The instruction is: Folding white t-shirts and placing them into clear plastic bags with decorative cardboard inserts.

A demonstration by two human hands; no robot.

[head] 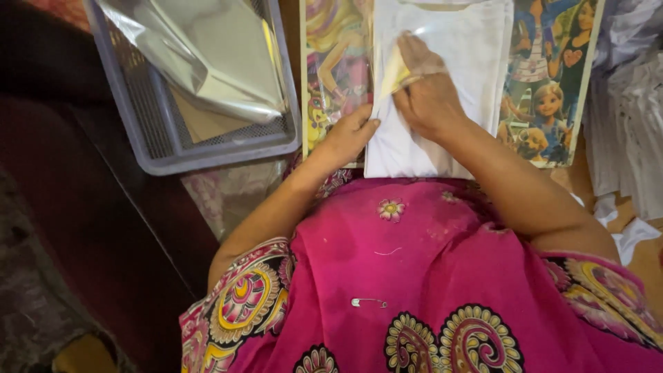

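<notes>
A folded white cloth (456, 83) lies partly inside a clear plastic sleeve on a colourful cartoon-printed board (552, 90) across my lap. My right hand (425, 90) lies flat on the cloth, its fingers tucked under the clear plastic film (397, 65). My left hand (349, 131) rests at the cloth's left edge, thumb on the white fabric, fingers curled at the plastic's side. Both hands touch the same packet.
A grey plastic basket (155, 131) at the upper left holds shiny clear bags (207, 55). More white cloth (628, 110) is piled at the right. A dark couch surface (83, 221) fills the left. My pink patterned garment (428, 276) covers the foreground.
</notes>
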